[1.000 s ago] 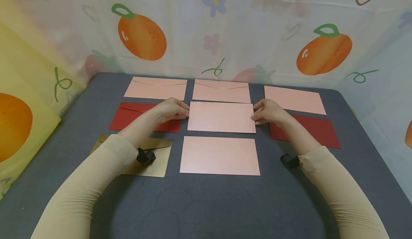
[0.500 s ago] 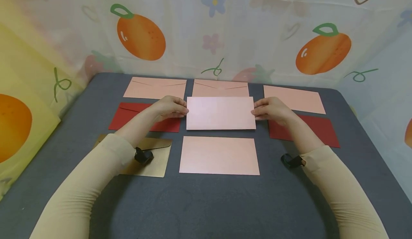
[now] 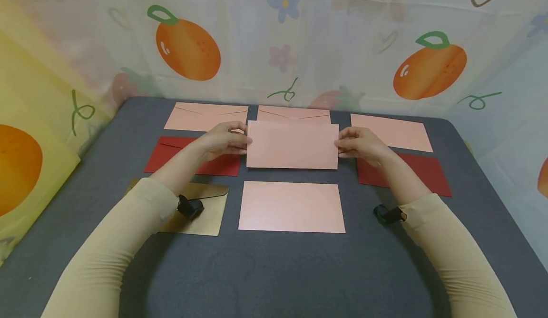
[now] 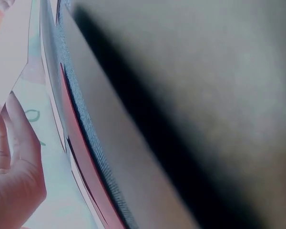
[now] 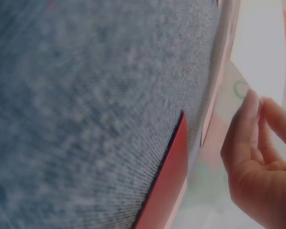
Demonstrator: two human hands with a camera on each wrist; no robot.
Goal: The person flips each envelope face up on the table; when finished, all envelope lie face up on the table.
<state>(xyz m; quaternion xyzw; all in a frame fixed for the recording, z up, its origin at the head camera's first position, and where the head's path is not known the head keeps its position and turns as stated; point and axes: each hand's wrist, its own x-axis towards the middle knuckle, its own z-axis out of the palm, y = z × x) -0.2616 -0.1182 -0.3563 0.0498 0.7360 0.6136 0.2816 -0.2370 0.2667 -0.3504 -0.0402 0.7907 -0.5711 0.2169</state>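
A pale pink envelope is held up off the table in the head view, its plain face tilted toward me. My left hand pinches its left edge between thumb and fingers. On the opposite short edge my right hand has the same kind of pinch. Both wrist views catch a corner of this envelope, with the left hand and right hand at its edges. Behind it lies another pink envelope, flap side up, its lower part hidden. Nearer me, a plain pink envelope lies flat.
On the grey table, a pink envelope lies back left and another back right. A red envelope is under my left forearm, a second red one beside the right. A gold envelope sits front left, partly covered.
Between my two hands, the middle pink envelope has come up off the table and tilted toward me. It now covers part of the envelope behind it.
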